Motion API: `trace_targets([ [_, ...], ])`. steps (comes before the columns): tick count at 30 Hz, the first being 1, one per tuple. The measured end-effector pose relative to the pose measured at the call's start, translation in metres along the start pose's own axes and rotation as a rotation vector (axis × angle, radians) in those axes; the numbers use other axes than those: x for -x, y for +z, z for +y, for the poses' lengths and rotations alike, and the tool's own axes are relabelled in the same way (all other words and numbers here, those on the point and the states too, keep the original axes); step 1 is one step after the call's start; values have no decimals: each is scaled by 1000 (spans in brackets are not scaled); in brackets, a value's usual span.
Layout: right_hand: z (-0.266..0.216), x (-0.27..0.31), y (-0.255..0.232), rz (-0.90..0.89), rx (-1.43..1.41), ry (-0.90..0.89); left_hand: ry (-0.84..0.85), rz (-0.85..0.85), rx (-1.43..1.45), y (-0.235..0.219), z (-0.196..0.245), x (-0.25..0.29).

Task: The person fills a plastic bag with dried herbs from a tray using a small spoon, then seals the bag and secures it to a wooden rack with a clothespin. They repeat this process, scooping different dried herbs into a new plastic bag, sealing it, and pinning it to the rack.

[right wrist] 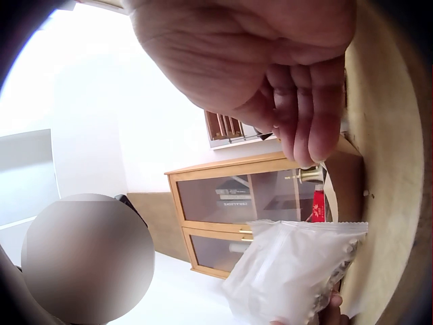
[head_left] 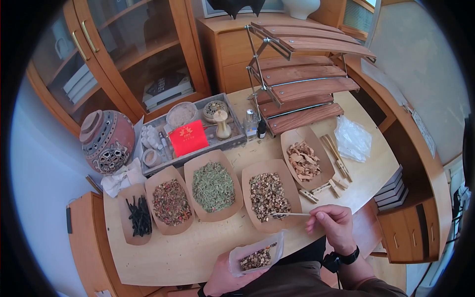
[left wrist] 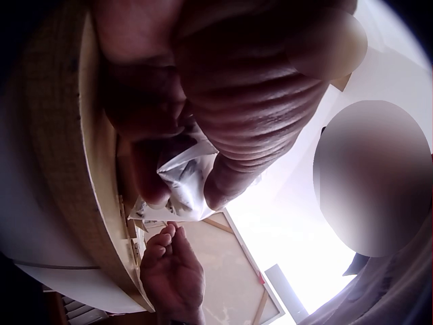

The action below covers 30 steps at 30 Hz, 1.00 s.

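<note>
At the near edge of the table (head_left: 168, 257) — left hand (head_left: 225, 278) grips a translucent bag (right wrist: 287, 261) of brown chips (head_left: 256, 259); right hand (head_left: 336, 225) pinches a slender stick (head_left: 294, 214) — tip at similar pieces (head_left: 268, 194) in a cardboard tray (head_left: 293, 195).

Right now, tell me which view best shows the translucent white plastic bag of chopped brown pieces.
The head view: the bag and chopped brown pieces inside both show clearly. The right wrist view shows mostly its cloudy side; the left wrist view, only a crumpled part.
</note>
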State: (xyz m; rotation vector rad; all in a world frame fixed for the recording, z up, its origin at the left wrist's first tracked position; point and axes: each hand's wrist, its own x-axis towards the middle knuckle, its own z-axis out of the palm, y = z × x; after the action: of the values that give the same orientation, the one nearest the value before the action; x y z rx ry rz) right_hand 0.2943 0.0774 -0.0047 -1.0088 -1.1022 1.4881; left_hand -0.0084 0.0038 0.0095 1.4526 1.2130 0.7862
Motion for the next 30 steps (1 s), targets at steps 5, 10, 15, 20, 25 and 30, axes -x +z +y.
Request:
trace_targets([
  [5,2,-2,1,7,-14,-9,-17,1,1,0,-1,1],
  [10,5,-2,-2,-4,-36,-28,-12,-10,34,0,-2,0],
  [15,5,-1,-3,-13,-40,-39,-17,-9,40,0,-2,1],
  [20,1,1,-1,-36,-19,-38,-4,2,27,1,-2,1],
  [25,-1,1,1,-48,-8,-29,-13,-5,21,0,-1,1],
  [30,-2,2,2,-51,-12,-22,-6,-3,26,0,-2,1],
])
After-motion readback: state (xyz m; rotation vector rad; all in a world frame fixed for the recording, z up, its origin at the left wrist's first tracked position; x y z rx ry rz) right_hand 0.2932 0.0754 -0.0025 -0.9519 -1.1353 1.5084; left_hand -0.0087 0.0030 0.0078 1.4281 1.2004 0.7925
